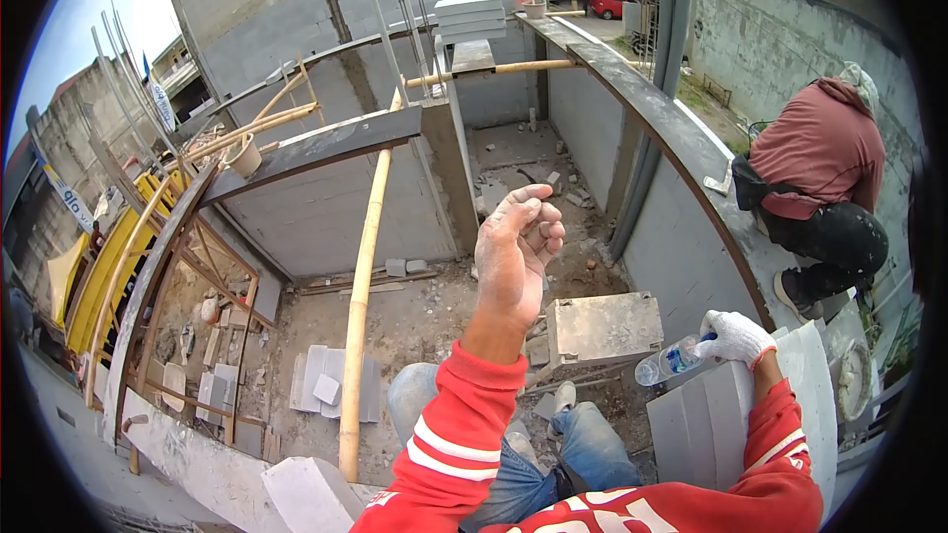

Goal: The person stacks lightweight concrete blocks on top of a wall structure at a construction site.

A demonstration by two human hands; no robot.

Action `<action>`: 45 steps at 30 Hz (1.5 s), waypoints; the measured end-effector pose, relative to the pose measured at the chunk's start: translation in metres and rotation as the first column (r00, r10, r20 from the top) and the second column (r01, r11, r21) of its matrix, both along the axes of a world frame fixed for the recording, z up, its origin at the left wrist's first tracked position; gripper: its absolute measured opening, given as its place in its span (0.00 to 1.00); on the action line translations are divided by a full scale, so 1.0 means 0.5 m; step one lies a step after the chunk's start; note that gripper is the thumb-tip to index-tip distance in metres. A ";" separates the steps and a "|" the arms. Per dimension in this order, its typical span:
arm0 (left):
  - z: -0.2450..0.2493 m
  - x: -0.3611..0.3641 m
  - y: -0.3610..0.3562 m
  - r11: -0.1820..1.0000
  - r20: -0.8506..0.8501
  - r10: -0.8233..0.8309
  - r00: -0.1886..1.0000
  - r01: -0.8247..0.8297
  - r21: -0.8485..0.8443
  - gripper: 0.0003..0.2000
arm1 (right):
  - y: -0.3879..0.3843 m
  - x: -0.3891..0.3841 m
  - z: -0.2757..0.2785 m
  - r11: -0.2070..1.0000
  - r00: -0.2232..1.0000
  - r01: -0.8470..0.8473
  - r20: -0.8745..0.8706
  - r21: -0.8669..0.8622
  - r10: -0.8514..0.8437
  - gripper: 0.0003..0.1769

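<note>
My left hand [518, 245], bare and dusty, is raised in the middle of the view with its fingers loosely curled and nothing visible in it. In a white knitted glove, my right hand [738, 339] grips a clear plastic bottle [669, 363] near its blue cap. The bottle lies tilted, its base pointing left. Grey lightweight blocks [699, 419] stand right beneath that hand and forearm. Below my raised hand is a dusty pale box-like block [604, 329]. Red sleeves cover both my arms.
A bamboo pole [367, 286] crosses the room at wall height. A co-worker [825, 153] crouches at the right beyond the curved wall top [681, 153]. Stacked blocks [470, 15] sit at the back. My legs [592, 449] hang above the rubble-strewn floor.
</note>
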State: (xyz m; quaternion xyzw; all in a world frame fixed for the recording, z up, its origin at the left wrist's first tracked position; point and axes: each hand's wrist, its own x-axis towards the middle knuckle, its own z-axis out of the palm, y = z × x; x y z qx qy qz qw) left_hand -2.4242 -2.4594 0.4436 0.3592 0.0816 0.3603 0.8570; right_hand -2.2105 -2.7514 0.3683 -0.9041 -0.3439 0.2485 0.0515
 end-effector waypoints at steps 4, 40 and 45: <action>-0.039 -0.018 0.074 0.964 0.015 0.230 0.973 -0.225 -0.143 0.09 | -0.006 0.010 -0.011 1.000 1.000 0.012 -0.020 -0.007 -0.012 0.23; -0.961 -0.709 0.540 0.974 -0.805 0.195 -0.560 0.014 0.226 0.68 | -0.002 -0.032 0.005 0.948 0.868 0.025 0.464 0.317 -0.178 0.15; -0.989 -0.701 0.468 0.943 -0.800 0.309 -0.515 0.054 0.329 0.48 | -0.032 -0.021 -0.028 0.887 0.776 0.027 0.550 0.462 -0.310 0.13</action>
